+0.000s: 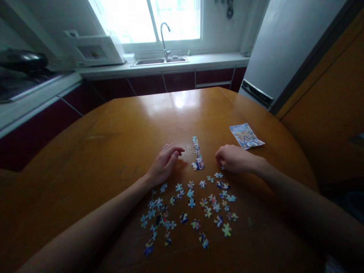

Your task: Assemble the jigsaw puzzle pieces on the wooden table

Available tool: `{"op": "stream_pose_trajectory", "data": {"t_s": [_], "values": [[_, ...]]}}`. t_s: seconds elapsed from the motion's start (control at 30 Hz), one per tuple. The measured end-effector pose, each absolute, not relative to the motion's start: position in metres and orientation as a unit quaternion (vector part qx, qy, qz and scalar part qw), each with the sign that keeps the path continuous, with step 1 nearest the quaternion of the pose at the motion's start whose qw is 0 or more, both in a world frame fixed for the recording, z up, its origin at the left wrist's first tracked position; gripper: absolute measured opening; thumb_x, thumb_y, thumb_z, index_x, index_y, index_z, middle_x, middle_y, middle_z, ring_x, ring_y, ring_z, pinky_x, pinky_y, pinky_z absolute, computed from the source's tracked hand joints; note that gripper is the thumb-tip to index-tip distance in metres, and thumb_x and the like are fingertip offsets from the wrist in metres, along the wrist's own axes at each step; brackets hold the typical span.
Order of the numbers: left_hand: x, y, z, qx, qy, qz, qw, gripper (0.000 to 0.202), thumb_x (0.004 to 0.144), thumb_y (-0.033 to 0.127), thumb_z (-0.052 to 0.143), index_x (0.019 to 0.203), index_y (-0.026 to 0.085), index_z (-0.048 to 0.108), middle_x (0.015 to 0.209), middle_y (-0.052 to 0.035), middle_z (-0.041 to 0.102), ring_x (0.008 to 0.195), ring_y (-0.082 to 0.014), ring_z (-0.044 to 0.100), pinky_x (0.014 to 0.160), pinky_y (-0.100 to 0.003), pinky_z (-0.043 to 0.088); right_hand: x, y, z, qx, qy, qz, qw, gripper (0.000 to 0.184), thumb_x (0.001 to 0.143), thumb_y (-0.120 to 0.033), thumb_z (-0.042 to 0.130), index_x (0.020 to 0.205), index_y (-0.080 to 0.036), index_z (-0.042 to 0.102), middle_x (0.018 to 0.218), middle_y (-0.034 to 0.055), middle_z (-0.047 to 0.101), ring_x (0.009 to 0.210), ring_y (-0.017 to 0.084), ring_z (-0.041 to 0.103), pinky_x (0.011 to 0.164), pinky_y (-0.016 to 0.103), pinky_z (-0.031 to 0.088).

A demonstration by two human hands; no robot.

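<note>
A narrow joined strip of jigsaw puzzle pieces (198,153) lies on the wooden table, running away from me between my two hands. My left hand (164,163) rests just left of the strip, fingers loosely stretched and holding nothing that I can see. To the right of the strip, my right hand (234,157) is closed with its fingers curled down. A pale bit of a puzzle piece (222,167) shows under its fingertips; the rest is hidden. Nearer to me are many loose puzzle pieces (191,203), scattered across the tabletop.
A creased printed picture sheet (246,135) lies beyond my right hand on the round wooden table (127,125). Past the table are a counter with a sink (149,61), a faucet (164,40), a microwave (95,51) and a pan (24,60). A refrigerator (290,45) stands at right.
</note>
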State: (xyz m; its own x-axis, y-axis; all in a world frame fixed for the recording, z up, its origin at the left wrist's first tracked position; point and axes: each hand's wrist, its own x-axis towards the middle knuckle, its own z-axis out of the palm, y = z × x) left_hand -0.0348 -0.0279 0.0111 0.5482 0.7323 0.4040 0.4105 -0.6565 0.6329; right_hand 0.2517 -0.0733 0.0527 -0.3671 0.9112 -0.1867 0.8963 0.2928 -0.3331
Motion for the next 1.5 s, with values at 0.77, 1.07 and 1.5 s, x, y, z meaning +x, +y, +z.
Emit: {"op": "stream_pose_trajectory", "data": {"t_s": [0.77, 1.07, 1.5], "values": [[-0.035, -0.028, 0.012, 0.839, 0.336, 0.342, 0.258, 0.026, 0.102, 0.032, 0.041, 0.104, 0.019, 0.064, 0.089, -0.0050, 0.065, 0.091, -0.0208, 0.060, 0.084, -0.037, 0.047, 0.255, -0.060, 0.030, -0.588, -0.792, 0.155, 0.050, 0.020, 0.080, -0.007, 0.056, 0.072, -0.021, 0.068, 0.081, 0.0067, 0.073, 0.068, 0.017, 0.060, 0.058, 0.029, 0.033], [-0.036, -0.027, 0.010, 0.837, 0.339, 0.338, 0.264, 0.027, 0.102, 0.032, 0.041, 0.104, 0.019, 0.064, 0.090, -0.0051, 0.065, 0.091, -0.0205, 0.060, 0.084, -0.036, 0.047, 0.258, -0.059, 0.034, -0.573, -0.799, 0.176, 0.052, 0.022, 0.079, -0.005, 0.054, 0.070, -0.020, 0.066, 0.079, 0.0060, 0.071, 0.069, 0.016, 0.059, 0.059, 0.029, 0.034], [-0.035, -0.028, 0.009, 0.837, 0.332, 0.345, 0.265, 0.024, 0.102, 0.029, 0.043, 0.104, 0.019, 0.065, 0.088, -0.0045, 0.065, 0.090, -0.0195, 0.060, 0.083, -0.036, 0.047, 0.262, -0.062, 0.036, -0.552, -0.806, 0.202, 0.069, 0.016, 0.087, -0.010, 0.052, 0.081, -0.022, 0.061, 0.081, 0.0058, 0.070, 0.068, 0.016, 0.059, 0.059, 0.029, 0.035]]}}
